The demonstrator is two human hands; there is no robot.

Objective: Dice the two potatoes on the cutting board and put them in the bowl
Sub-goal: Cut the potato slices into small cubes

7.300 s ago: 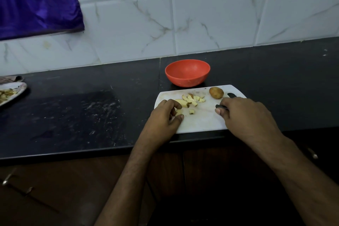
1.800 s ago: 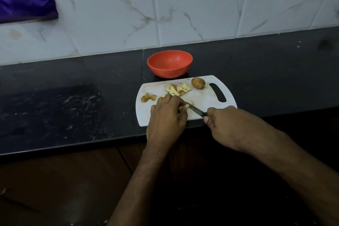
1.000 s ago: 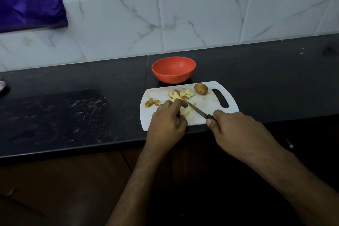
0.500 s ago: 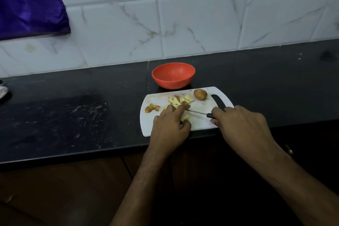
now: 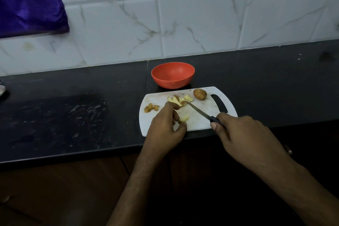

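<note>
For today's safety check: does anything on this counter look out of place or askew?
Yes: the board sits skewed, its near edge jutting past the counter edge. Nothing has spilled off it, and the bowl stands upright.

Both forearms are bare, the left hand and right hand ungloved.

I count one whole potato, one bowl, one cutting board and one knife. Two hands are in view. The cut pieces are too many to count.
</note>
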